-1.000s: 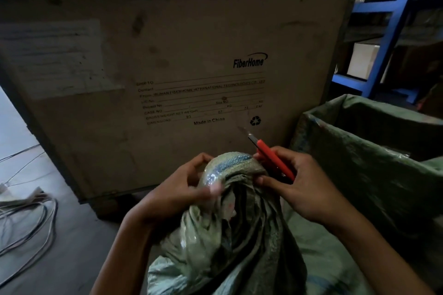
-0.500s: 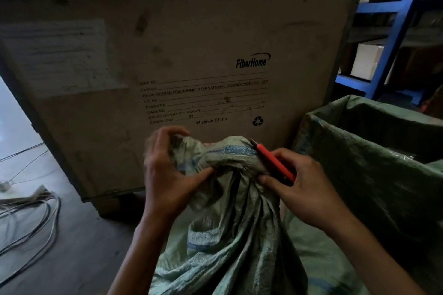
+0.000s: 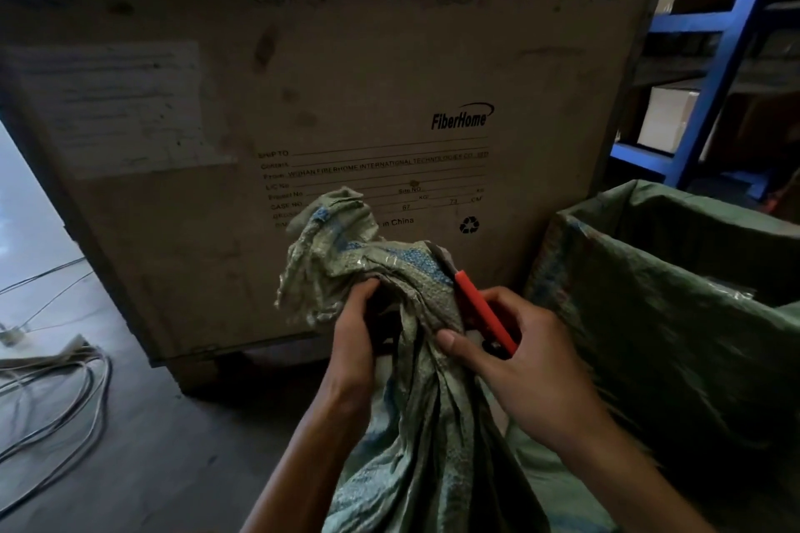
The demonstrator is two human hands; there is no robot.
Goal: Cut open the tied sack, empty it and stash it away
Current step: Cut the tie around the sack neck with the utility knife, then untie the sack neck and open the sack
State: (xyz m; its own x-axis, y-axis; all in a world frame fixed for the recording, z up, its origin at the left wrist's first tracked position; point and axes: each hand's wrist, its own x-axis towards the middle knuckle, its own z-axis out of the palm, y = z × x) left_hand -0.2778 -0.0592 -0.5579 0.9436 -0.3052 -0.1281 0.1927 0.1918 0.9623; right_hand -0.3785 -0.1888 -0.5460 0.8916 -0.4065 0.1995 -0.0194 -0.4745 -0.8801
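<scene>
A green woven sack (image 3: 415, 424) stands in front of me, its bunched neck (image 3: 346, 255) sticking up with blue print on it. My left hand (image 3: 353, 342) grips the neck from the left, just below the crumpled top. My right hand (image 3: 515, 364) holds a red utility knife (image 3: 482, 312) against the right side of the neck, blade tip pointing up into the fabric. The tie itself is hidden in the folds.
A big wooden crate (image 3: 324, 121) marked FiberHome stands right behind the sack. An open green sack (image 3: 675, 294) sits to the right. Blue shelving (image 3: 727, 35) rises at the far right. Loose cables (image 3: 56, 394) lie on the floor at left.
My left hand has dropped from the top of the neck to just under it, and the sack's crumpled top now stands up free. The knife has stayed at the neck's right side.
</scene>
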